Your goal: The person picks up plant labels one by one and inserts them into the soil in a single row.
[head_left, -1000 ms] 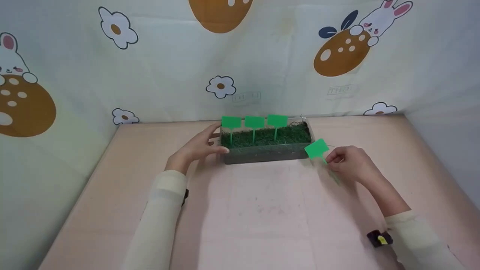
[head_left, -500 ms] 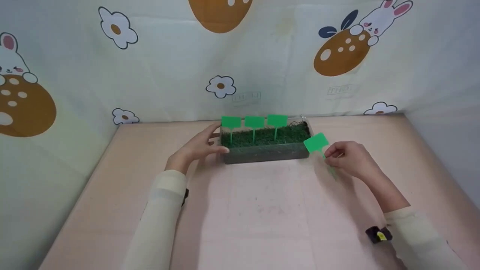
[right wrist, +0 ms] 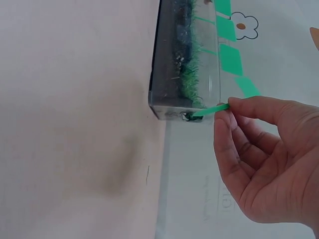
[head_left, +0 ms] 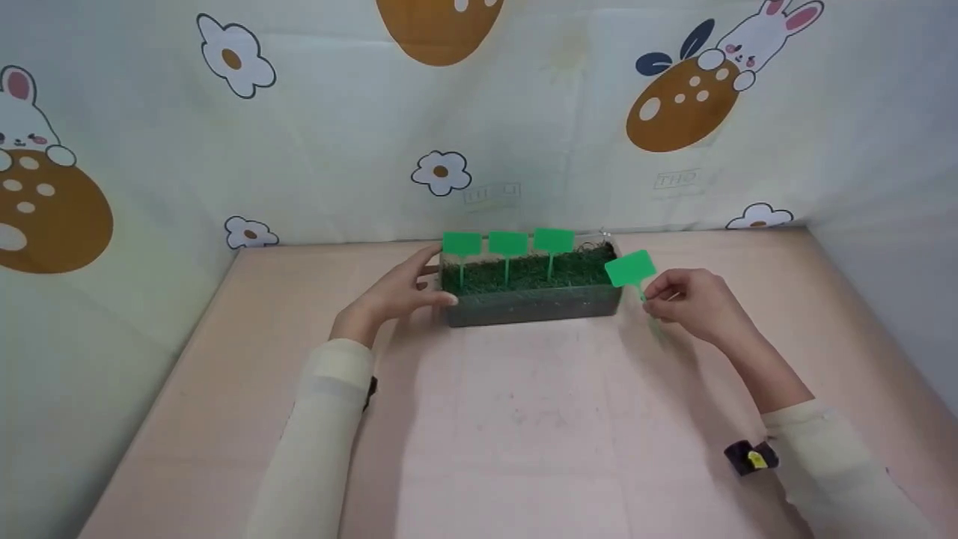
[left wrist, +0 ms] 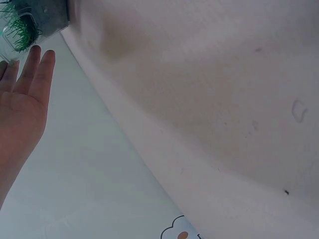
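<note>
A long clear planter box [head_left: 533, 305] filled with green artificial grass [head_left: 584, 266] stands near the back wall. Three green plant labels [head_left: 508, 244] stick up in a row from its grass. My left hand [head_left: 393, 293] holds the planter's left end, thumb at the front wall and fingers along the side and back; the left wrist view has these fingers [left wrist: 41, 74] nearly straight. At the right end, my right hand [head_left: 692, 303] pinches another green plant label [head_left: 631, 268] by its thin stem [right wrist: 212, 110] between thumb and index finger. That label is tilted, its stem pointing downward.
The pink table [head_left: 524, 419] stretches out in front of the planter. A pale curtain [head_left: 337, 150] printed with rabbits and flowers rises right behind it and along both sides. A dark wrist device [head_left: 751, 457] shows at the right sleeve.
My right hand has risen and shifted slightly left with the pinched label, bringing its plate up over the planter's right end. The left hand and the planter have stayed put.
</note>
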`<state>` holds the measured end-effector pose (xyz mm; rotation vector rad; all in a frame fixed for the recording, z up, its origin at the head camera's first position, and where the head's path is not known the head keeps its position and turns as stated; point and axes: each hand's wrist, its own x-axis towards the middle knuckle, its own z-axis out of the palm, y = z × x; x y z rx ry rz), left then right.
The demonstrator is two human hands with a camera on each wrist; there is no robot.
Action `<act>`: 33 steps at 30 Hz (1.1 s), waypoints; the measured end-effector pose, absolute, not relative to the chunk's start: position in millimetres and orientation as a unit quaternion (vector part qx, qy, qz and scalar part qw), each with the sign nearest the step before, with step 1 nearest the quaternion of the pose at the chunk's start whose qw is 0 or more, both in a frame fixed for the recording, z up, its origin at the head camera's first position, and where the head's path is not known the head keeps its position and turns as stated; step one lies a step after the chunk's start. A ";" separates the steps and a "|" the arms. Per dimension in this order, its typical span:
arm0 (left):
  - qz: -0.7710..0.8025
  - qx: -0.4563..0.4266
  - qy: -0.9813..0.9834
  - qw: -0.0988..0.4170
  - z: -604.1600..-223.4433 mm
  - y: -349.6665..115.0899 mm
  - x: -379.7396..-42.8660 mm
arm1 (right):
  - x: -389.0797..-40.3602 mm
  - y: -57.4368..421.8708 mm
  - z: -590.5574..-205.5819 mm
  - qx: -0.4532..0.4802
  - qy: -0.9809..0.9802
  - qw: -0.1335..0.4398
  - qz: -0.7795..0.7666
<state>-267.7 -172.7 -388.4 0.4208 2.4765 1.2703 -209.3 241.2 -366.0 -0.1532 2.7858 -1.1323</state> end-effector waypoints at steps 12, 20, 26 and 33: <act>0.439 0.138 0.874 0.155 -391.8 -173.5 -268.6 | -214.3 235.7 -357.3 -0.055 0.921 0.052 -0.381; 0.437 0.140 0.874 0.159 -391.9 -173.2 -268.6 | -217.5 231.4 -353.3 -0.069 0.920 0.035 -0.384; 0.440 0.140 0.872 0.160 -391.6 -173.2 -268.4 | -223.5 227.1 -351.2 -0.073 0.912 0.027 -0.402; 0.444 0.139 0.871 0.160 -392.2 -173.5 -268.9 | -233.7 221.7 -350.0 -0.075 0.897 0.021 -0.435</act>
